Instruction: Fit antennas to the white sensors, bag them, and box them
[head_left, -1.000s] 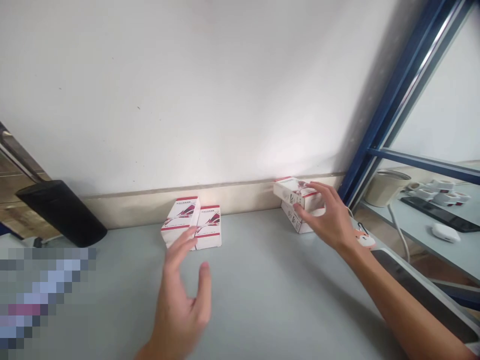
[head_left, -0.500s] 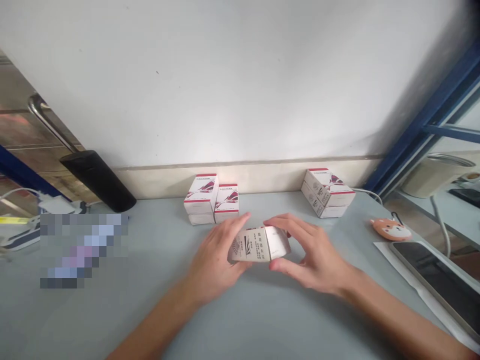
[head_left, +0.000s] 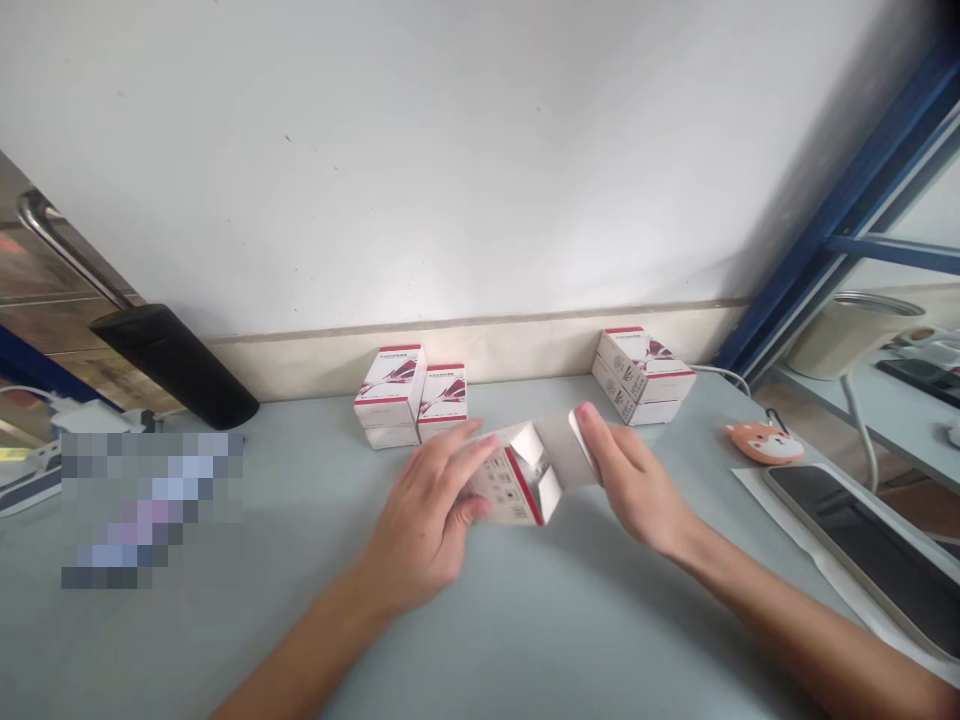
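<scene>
One grey desk with three stacks of white cartons, red-trimmed, along its back edge. One opened carton, red-edged and printed, flap spread out, sits between the hands over the desk, in front of the stacks. Left hand: fingers curled, gripping one end. Right hand: fingers extended, holding the flap.

Along the beige skirting, 3 stacks of red-trimmed white boxes stand on the grey table. At right, an orange fox charm lies near a phone; a black handle grip sits left.
</scene>
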